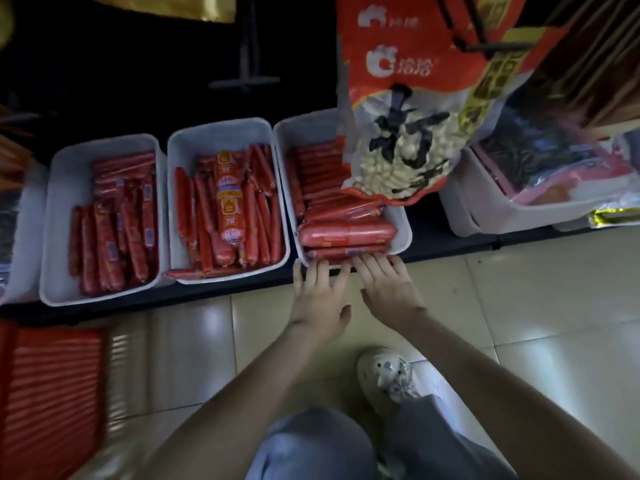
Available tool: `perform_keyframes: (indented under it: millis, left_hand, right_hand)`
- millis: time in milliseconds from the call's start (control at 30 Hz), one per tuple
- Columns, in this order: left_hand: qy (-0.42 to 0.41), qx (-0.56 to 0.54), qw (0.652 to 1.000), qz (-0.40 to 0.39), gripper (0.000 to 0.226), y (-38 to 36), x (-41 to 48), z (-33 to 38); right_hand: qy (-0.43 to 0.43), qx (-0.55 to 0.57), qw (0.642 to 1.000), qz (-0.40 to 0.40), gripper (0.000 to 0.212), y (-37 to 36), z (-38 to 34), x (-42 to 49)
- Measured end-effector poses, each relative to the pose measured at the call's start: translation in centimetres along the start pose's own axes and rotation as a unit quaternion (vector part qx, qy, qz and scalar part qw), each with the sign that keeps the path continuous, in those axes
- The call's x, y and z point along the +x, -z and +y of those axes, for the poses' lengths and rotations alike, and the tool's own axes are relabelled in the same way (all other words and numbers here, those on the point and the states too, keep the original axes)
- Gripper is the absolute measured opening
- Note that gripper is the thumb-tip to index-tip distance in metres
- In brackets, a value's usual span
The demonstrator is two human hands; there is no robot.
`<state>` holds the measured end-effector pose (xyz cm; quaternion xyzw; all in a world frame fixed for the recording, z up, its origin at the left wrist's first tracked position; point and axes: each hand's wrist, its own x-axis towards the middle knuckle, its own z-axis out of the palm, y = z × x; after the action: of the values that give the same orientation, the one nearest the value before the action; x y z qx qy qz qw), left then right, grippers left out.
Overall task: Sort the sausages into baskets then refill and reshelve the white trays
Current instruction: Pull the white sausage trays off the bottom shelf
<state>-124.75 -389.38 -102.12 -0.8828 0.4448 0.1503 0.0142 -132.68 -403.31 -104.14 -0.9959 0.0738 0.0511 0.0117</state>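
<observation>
left hand and right hand, fingers straight and gripping nothing, press the near rim of the white tray; inside it glossy red sausages lie stacked crosswise, the thickest nearest; a snack bag hangs over its far end

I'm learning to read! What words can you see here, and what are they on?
"洽洽", white, on the red hanging snack bag.
Big black brush character below it: unsure.
Labels on the sausages in the white trays: too blurred.
</observation>
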Motion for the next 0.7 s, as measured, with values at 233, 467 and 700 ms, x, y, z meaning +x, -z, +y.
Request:
perform_keyframes:
  millis: [233, 467, 700]
  left_hand:
    - [-0.109, -0.003, 0.990, 0.084, 0.069, -1.3, -0.7, 3.7]
    - [-0.163, 0.061, 0.965, 0.198, 0.031, -3.3, 0.4, 0.3]
    - [-0.259, 0.078, 0.953, 0.135, 0.022, -2.6, 0.7, 6.8]
  right_hand:
    - [-0.108, 0.085, 0.989, 0.047, 0.054, -0.3, 2.8, -4.7]
    - [-0.125, 0.159, 0.979, 0.031, 0.083, -0.3, 1.4, -4.9]
    - [-0.128, 0.108, 0.986, 0.007, 0.077, -2.0, 4.8, -7.3]
